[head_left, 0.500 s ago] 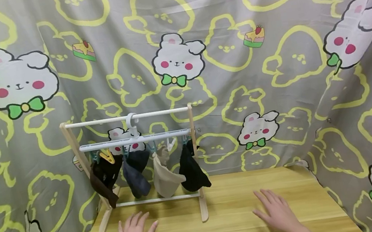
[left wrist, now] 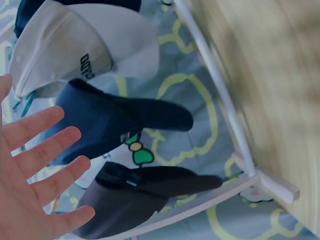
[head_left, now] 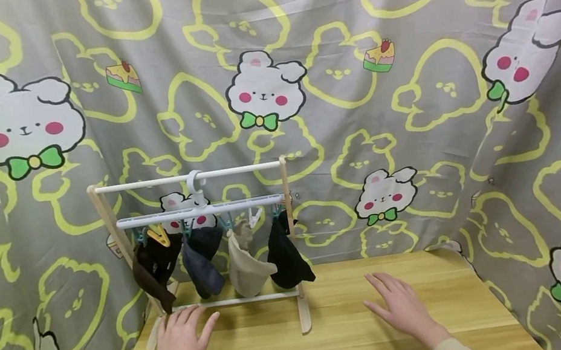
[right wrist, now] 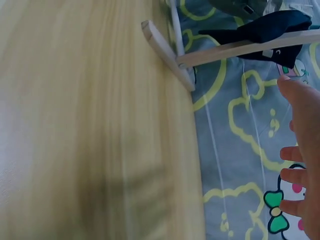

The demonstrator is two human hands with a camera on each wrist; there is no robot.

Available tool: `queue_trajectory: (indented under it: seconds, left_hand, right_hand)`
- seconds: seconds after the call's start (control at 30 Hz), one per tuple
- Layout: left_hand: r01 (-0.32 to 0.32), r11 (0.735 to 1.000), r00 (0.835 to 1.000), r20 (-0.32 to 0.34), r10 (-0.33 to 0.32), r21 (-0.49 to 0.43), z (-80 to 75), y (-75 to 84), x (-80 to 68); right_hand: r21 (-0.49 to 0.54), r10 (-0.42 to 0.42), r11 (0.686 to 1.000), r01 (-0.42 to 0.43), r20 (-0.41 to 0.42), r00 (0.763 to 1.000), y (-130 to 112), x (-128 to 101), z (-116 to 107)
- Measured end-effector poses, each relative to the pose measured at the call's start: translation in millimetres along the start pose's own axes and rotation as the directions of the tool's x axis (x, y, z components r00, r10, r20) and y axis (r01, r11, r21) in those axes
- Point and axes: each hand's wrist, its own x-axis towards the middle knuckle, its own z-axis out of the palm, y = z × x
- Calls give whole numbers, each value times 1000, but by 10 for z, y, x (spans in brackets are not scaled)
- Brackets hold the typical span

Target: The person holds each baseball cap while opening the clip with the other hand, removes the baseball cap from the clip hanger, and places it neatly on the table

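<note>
Four caps point(head_left: 219, 261) hang brims down | rack point(head_left: 187, 177) runs left-right | left hand point(head_left: 180, 344), right hand point(head_left: 397, 306) fingers spread, empty

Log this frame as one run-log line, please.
left hand: open, near brown cap | right hand: open, over table | caps: four clipped on rack

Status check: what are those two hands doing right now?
Left hand open near brown cap. Right hand open over table. Nothing held, nothing blocking.
</note>
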Motion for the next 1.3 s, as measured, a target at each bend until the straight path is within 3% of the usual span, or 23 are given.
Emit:
queue_trajectory:
  seconds: [0.7, 1.1, 1.3]
  left_hand:
    - [-24, 999, 986, -164, 30, 35, -385, -256, 282]
    - [-24, 999, 980, -199, 29, 27, -580, -335, 485]
    - [-27, 999, 975, -222, 30, 17, -677, -366, 594]
  right_hand:
    - [82, -64, 995, 63, 8, 998, -357, 424, -12]
    - [106, -128, 985, 133, -54, 990, -540, 717, -73]
    - [65, -181, 980, 186, -74, 981, -630, 919, -183]
